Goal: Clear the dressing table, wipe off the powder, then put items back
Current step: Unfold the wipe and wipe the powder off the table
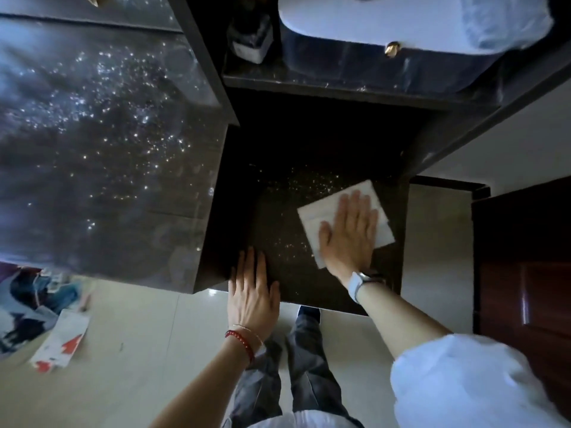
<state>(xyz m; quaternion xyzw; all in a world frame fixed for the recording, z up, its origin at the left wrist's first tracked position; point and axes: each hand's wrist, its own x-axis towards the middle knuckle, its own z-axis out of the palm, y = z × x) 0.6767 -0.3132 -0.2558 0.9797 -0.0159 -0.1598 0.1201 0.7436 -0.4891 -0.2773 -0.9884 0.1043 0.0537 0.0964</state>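
Tissue (346, 220) lies pressed under flat, open right hand (347, 234).

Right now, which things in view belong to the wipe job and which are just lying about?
Job:
- white tissue under the flat right hand
- powder specks on the dark table top
- left hand, flat on the table's near edge

Lying about:
- papers on the floor
- dark bottle on the shelf

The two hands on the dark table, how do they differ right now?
The right hand presses flat on a white tissue; the left hand rests on the bare table at its near edge. The right wrist wears a watch, the left a red bead bracelet. Both lie open, fingers straight.
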